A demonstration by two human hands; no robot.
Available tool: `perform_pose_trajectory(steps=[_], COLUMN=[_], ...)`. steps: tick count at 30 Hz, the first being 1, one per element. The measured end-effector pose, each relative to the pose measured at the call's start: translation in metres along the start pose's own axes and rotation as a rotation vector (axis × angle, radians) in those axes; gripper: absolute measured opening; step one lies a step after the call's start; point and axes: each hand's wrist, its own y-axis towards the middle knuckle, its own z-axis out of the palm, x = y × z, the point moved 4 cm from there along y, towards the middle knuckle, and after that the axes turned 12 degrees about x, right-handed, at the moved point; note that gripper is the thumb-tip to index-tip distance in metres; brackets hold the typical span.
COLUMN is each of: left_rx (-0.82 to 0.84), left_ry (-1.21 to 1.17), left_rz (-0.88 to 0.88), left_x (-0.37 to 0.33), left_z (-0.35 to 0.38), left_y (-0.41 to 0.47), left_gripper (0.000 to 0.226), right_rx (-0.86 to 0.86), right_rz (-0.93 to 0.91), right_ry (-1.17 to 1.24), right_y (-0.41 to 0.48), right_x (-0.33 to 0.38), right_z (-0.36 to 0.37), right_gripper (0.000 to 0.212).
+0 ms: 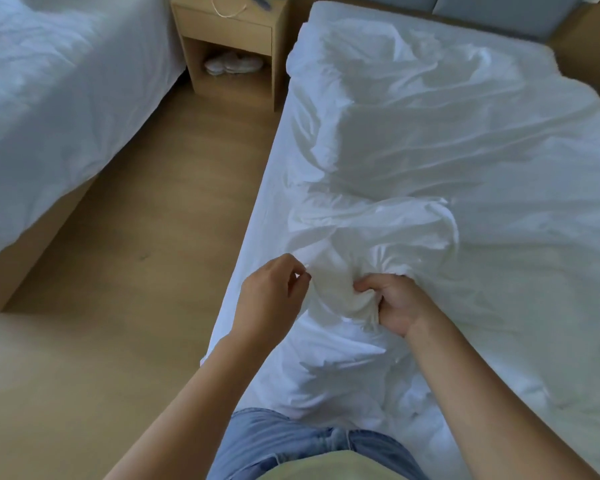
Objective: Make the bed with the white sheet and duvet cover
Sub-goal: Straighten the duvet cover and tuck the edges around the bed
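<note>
A rumpled white duvet cover (430, 150) lies spread over the bed, bunched into folds near its lower left edge. Beneath it a smooth white fitted sheet (257, 233) shows along the left side of the mattress.

The right hand (395, 303) is clenched on a gathered wad of the duvet cover, fingers curled into the cloth. The left hand (271, 292) hovers just beside that wad, its fingers loosely bent with thumb and fingertip at the edge of the fabric; I cannot tell whether they pinch it.

The person wears blue denim jeans (291, 445) and stands against the bed's near end. Across a strip of light wooden floor (136, 237) is a second white-covered bed (49, 98). Between the beds' heads stands a pale wooden nightstand (229, 39), with a white cord (227, 10) on top.
</note>
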Motion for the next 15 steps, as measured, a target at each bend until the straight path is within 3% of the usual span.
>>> perform_pose_trajectory(steps=[4, 7, 11, 13, 15], left_rx=[0.018, 0.072, 0.220, 0.248, 0.242], left_ry=[0.101, 0.114, -0.133, -0.117, -0.051], left_rz=[0.097, 0.191, 0.115, 0.149, 0.230], left_x=[-0.010, -0.015, -0.009, -0.011, -0.017], left_z=[0.010, 0.021, 0.039, 0.043, 0.042], left_y=[-0.006, -0.009, -0.018, -0.021, -0.023], left_gripper=[0.007, 0.007, 0.022, 0.020, 0.022], right_rx=[-0.088, -0.008, 0.083, 0.070, 0.084], right_rz=[-0.137, -0.176, 0.024, 0.146, 0.213], right_ry=[0.131, 0.277, 0.171, 0.051, -0.032], right_y=[0.003, -0.007, -0.020, -0.022, -0.024], right_x=[0.016, 0.015, 0.002, -0.012, -0.023], right_z=[-0.005, -0.013, -0.016, -0.014, -0.009], right_gripper=[0.038, 0.048, 0.038, 0.044, 0.036])
